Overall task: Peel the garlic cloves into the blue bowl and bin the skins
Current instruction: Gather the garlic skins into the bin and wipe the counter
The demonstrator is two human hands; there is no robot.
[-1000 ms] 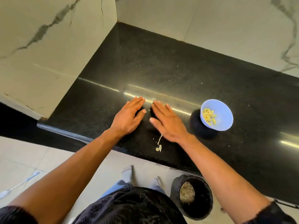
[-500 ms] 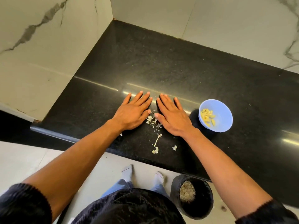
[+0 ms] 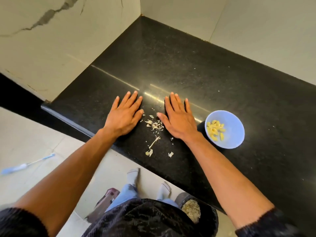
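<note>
Fingers (image 3: 172, 101) straight on both your hands, flat on the surface (image 3: 196, 69), gripping nothing, bracketing the skins (image 3: 154, 125) for gathering. Blue bowl (image 3: 234, 120) with cloves (image 3: 215, 130) sits right of the skins, out of the way.

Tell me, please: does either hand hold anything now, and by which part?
Nothing is held. The left hand and the right hand both lie flat, fingers straight, on the counter, with the skins loose between them.

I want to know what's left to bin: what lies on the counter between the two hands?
In the head view, a small heap of garlic skins lies on the black counter between the left hand and right hand, with more scraps trailing toward the edge.
</note>
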